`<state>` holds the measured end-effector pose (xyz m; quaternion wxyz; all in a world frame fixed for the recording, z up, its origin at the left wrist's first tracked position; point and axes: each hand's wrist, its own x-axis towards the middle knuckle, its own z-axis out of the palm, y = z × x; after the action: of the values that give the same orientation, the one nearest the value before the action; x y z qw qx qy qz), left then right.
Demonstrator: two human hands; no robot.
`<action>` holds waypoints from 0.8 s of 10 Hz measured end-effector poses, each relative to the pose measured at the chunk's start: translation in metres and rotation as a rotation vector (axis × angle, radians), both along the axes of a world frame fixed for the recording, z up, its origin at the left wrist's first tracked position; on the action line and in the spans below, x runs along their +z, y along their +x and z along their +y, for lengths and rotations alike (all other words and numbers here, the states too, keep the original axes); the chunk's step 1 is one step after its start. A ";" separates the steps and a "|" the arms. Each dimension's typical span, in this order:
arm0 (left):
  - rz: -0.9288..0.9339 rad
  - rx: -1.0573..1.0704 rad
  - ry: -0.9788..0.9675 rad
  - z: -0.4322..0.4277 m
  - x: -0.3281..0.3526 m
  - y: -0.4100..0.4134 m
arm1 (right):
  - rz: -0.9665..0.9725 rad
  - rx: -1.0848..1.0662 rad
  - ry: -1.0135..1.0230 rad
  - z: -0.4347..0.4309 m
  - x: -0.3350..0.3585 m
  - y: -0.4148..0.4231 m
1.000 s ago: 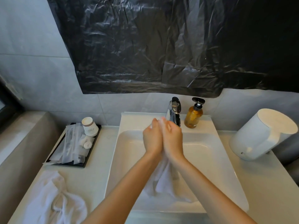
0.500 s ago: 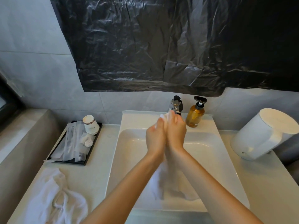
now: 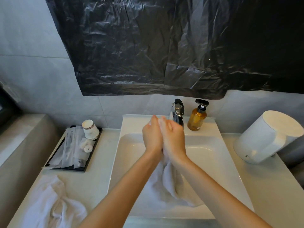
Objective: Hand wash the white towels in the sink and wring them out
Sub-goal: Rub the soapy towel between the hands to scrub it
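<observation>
1. At the centre of the head view, the left hand [image 3: 152, 137] and right hand [image 3: 174, 139] are pressed palm to palm over the sink [image 3: 131, 162]. Their fingers are fairly straight, and the upper part of a white towel [image 3: 172, 183] is sandwiched between them. The rest of the cloth hangs below the wrists and trails onto the basin floor.
2. That towel looks soaked, so it should be limp, heavy for its bulk and perhaps slick if soaped. It is soft and not fragile. Flat palms suit rubbing. For wringing, a better hold would be both hands wrapped round the gathered cloth, close together, twisting in opposite directions.
3. A second towel [image 3: 49, 203] lies crumpled on the surface [image 3: 98, 186] at the lower left of the frame, well apart from the hands. Whether it is wet or dry cannot be told, and the bottom edge cuts it off.
4. Hidden from view:
   - the cloth between the palms and both thumbs;
   - the spout of the faucet [image 3: 178, 109], which sits behind the fingers, so running water cannot be confirmed;
   - the drain, which lies under the towel and forearms.
5. A soap bottle [image 3: 196, 119] stands just beside the faucet. A black tray [image 3: 65, 169] with paper cups [image 3: 89, 129] sits left of the sink. What the white rounded unit [image 3: 266, 137] at the right is remains unclear.
</observation>
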<state>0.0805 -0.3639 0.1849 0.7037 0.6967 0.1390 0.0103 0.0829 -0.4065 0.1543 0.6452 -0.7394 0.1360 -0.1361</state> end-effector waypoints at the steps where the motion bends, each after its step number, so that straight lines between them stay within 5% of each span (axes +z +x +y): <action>1: -0.020 -0.090 0.073 -0.019 -0.004 -0.030 | -0.004 -0.288 0.153 -0.029 0.012 0.025; 3: 0.046 0.012 -0.144 -0.007 0.000 0.001 | -0.065 0.044 -0.102 -0.009 0.004 -0.017; 4: 0.093 -0.042 -0.203 -0.018 -0.010 -0.011 | -0.020 -0.160 -0.044 -0.020 0.013 0.004; 5: 0.093 0.004 -0.175 -0.024 -0.011 -0.018 | 0.063 -0.145 -0.116 -0.024 0.010 0.013; 6: 0.100 0.124 -0.178 -0.006 -0.009 0.008 | -0.033 0.121 -0.123 -0.014 -0.002 -0.010; 7: 0.101 0.127 -0.166 -0.008 -0.017 -0.002 | 0.055 0.111 -0.067 -0.016 -0.001 -0.003; 8: 0.051 -0.010 -0.089 -0.024 -0.021 -0.029 | 0.154 -0.216 0.090 -0.024 0.007 0.017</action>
<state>0.0520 -0.3880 0.1643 0.7302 0.6655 0.1536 -0.0174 0.0997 -0.4304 0.1614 0.6470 -0.6990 0.2697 -0.1414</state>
